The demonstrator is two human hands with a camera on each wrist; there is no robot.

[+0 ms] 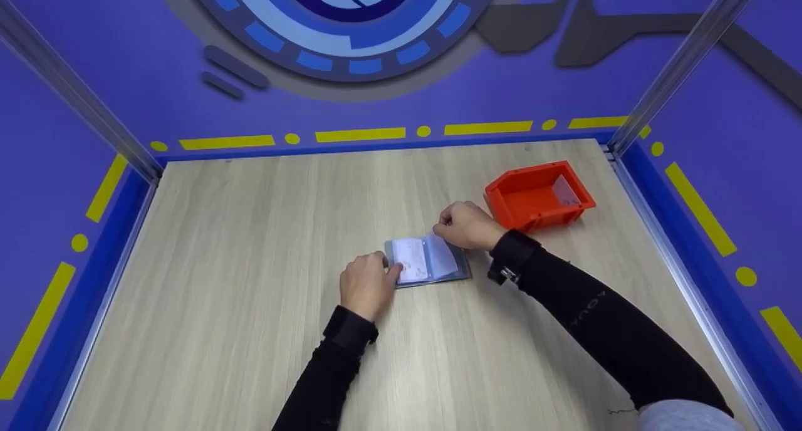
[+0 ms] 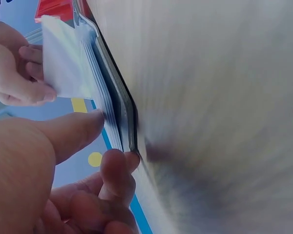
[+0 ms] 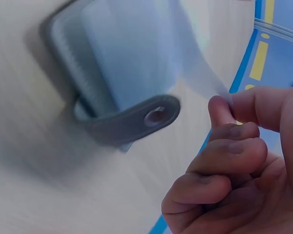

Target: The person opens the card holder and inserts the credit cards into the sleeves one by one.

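Observation:
A small card holder [image 1: 464, 267] lies spread on the wooden table, its clear plastic sleeves fanned between grey covers. A whitish card with faint marks shows in the left-hand sleeve [image 1: 411, 260]. My left hand [image 1: 365, 285] grips the holder's left edge, thumb on the sleeves and fingertips at the cover's rim. Between thumb and index finger, my right hand [image 1: 468, 225] pinches the corner of one clear sleeve [image 2: 63, 58], which stands lifted from the stack. The right wrist view shows a snap strap [image 3: 132, 119] sticking out from the holder's cover.
An orange-red open bin [image 1: 539, 196] stands just beyond my right hand, with a pale label or card [image 1: 565, 191] inside its right end. Blue-purple panels [image 1: 351, 114] with yellow marks enclose the table [image 1: 250, 262] at the back and both sides.

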